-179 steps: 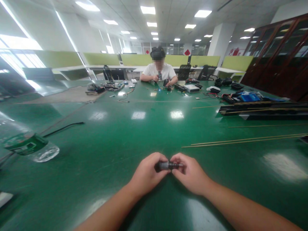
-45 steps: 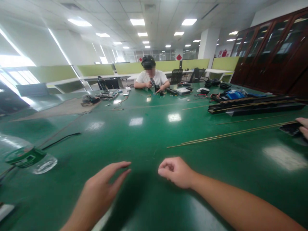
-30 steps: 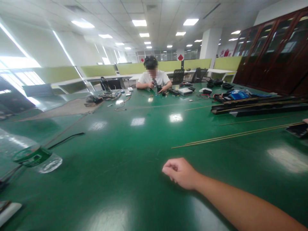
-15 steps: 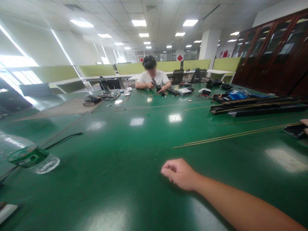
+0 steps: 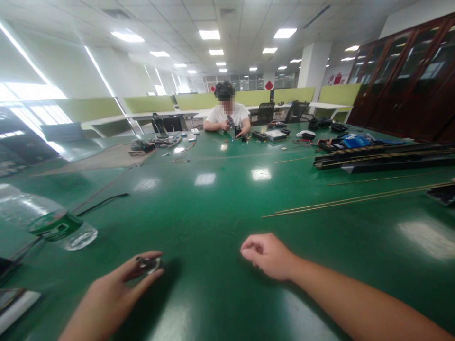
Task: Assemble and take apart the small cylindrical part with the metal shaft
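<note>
My left hand (image 5: 113,291) is in the lower left, raised a little over the green table (image 5: 199,237). It grips a small shiny round object (image 5: 151,265), dark and silvery, between thumb and fingers; its exact kind is too blurred to make out. My right hand (image 5: 266,255) rests on the table at the centre right with its fingers curled in. Whether anything is inside that closed hand is hidden. Two thin brass-coloured rods (image 5: 320,206) lie beyond my right hand. To the left, a clear plastic bottle (image 5: 57,225) with a green label lies on its side.
A white-edged flat item (image 5: 17,308) lies at the lower left, and a black cable (image 5: 103,203) behind the bottle. Long black channels (image 5: 384,158) and more rods are at the right. Across the table a person (image 5: 227,113) handles tools among electronic parts.
My left hand has come into view from the lower left, gripping the small shiny object. My right hand stays in place. The view has shifted slightly left.
</note>
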Demonstrator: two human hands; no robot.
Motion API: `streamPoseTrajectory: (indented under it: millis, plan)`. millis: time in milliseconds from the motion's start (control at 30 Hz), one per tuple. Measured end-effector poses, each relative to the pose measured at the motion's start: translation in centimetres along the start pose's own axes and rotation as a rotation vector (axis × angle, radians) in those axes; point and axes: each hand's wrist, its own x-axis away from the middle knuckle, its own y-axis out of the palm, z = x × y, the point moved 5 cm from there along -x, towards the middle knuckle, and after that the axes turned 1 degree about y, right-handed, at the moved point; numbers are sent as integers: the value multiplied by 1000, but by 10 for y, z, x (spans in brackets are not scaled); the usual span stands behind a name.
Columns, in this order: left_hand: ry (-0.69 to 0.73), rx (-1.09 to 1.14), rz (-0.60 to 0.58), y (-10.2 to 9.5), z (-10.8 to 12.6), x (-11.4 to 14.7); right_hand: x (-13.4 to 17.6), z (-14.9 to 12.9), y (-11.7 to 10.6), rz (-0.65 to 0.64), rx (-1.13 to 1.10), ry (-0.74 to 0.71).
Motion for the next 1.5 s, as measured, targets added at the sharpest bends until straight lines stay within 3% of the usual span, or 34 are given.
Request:
streamPoseTrajectory:
  millis: [133,200,267,367,467,533,733,1167,1300,1500]
  plan:
    - [240,115,-268,61,79,-25,4,-5,-6,76,-134,-17]
    - [347,200,-310,88,120,-32,5,-7,-12,140,-232,-49]
    - [403,285,-306,111,146,-36,5,-6,-17,185,-300,-78]
    - [415,414,-246,134,154,-40,1,-1,-18,171,-359,-59]
    - [425,488,-306,147,145,-40,-2,2,-15,108,-382,-16]
    - [423,526,-337,150,139,-40,-2,1,-13,84,-379,-10]
    - [311,662,-279,147,132,-43,0,-1,-15,112,-449,-3]
    - [248,731,-252,152,124,-43,-1,4,-11,67,-521,13]
    - [288,692,-173,148,124,-45,-1,3,-12,77,-484,11]
    - [475,510,-61,131,132,-46,-1,5,-16,181,-398,3]
